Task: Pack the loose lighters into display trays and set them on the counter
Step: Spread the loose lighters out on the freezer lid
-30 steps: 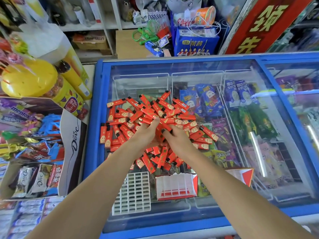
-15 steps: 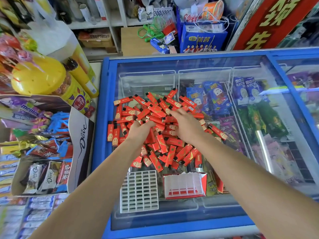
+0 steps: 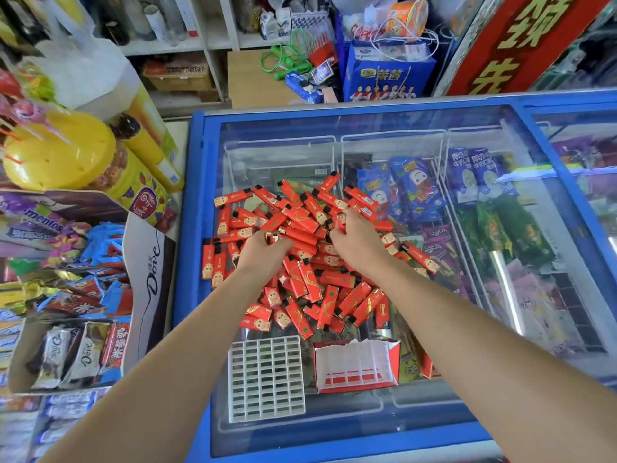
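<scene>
The loose red lighters [image 3: 300, 255] are heaped on the glass lid of a blue freezer [image 3: 195, 228], which serves as the worktop, and both hands are sunk into the far half of the heap. The left hand [image 3: 265, 253] is curled with a few lighters gathered under its fingers; the right hand [image 3: 357, 242] is likewise curled over lighters at the heap's far right, though how many are held cannot be told. The lighters lie in every direction, with no common long axis, so each would probably need turning upright before it is slotted. The white grid tray [image 3: 266, 379] and the red-and-white display tray [image 3: 357, 365] lie side by side on the near side of the heap, between it and the person, the grid nearer the left arm, the display tray nearer the right. Bare glass is seen around both trays, and the freezer's blue rim bounds the near edge.
</scene>
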Available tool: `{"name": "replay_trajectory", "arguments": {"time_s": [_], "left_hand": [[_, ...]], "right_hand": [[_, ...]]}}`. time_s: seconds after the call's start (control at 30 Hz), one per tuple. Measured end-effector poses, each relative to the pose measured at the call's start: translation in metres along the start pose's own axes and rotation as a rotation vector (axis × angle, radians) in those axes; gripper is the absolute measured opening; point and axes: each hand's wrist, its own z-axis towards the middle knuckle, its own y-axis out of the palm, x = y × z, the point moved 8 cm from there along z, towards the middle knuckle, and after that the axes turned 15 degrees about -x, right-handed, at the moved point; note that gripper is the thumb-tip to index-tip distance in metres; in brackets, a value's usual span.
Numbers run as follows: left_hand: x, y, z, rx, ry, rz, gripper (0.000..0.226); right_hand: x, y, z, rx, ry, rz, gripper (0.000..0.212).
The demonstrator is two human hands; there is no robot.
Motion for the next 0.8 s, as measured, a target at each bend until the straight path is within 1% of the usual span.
{"name": "replay_trajectory", "arguments": {"time_s": [0.1, 0.17, 0.23, 0.3, 0.33, 0.4, 0.43, 0.57, 0.63, 0.7, 0.73, 0.8], "left_hand": [[0.001, -0.002, 0.003, -0.003, -0.021, 0.032, 0.02], [-0.004, -0.003, 0.004, -0.01, -0.058, 0.009, 0.014], [-0.008, -0.004, 0.005, -0.009, -0.07, -0.042, 0.021], [-0.016, -0.008, 0.008, 0.01, -0.097, -0.063, 0.036], [-0.019, -0.01, 0.008, 0.015, -0.101, -0.072, 0.038], [-0.024, -0.015, 0.01, 0.026, -0.095, -0.095, 0.029], [-0.026, -0.017, 0.012, 0.035, -0.101, -0.102, 0.029], [-0.026, -0.019, 0.012, 0.035, -0.101, -0.117, 0.051], [-0.024, -0.017, 0.011, 0.017, -0.092, -0.139, 0.062], [-0.019, -0.013, 0.009, 0.005, -0.064, -0.155, 0.067], [-0.016, -0.011, 0.006, 0.003, -0.056, -0.154, 0.068], [-0.012, -0.007, 0.003, 0.005, -0.046, -0.147, 0.062]], "right_hand": [[-0.017, 0.005, 0.001, -0.044, -0.081, -0.099, 0.013], [-0.027, 0.016, 0.003, -0.111, -0.13, -0.179, 0.031], [-0.032, 0.031, 0.007, -0.164, -0.148, -0.315, 0.038], [-0.034, 0.041, 0.009, -0.153, -0.11, -0.492, 0.04], [-0.033, 0.044, 0.01, -0.136, -0.07, -0.552, 0.041], [-0.029, 0.048, 0.012, -0.131, -0.003, -0.564, 0.043], [-0.028, 0.049, 0.014, -0.128, 0.011, -0.551, 0.042], [-0.029, 0.046, 0.017, -0.09, -0.005, -0.617, 0.027], [-0.027, 0.046, 0.016, -0.117, -0.013, -0.668, 0.03], [-0.027, 0.046, 0.012, -0.123, -0.04, -0.733, 0.032], [-0.027, 0.045, 0.01, -0.126, -0.052, -0.724, 0.032], [-0.023, 0.04, 0.002, -0.159, -0.056, -0.611, 0.028]]}}
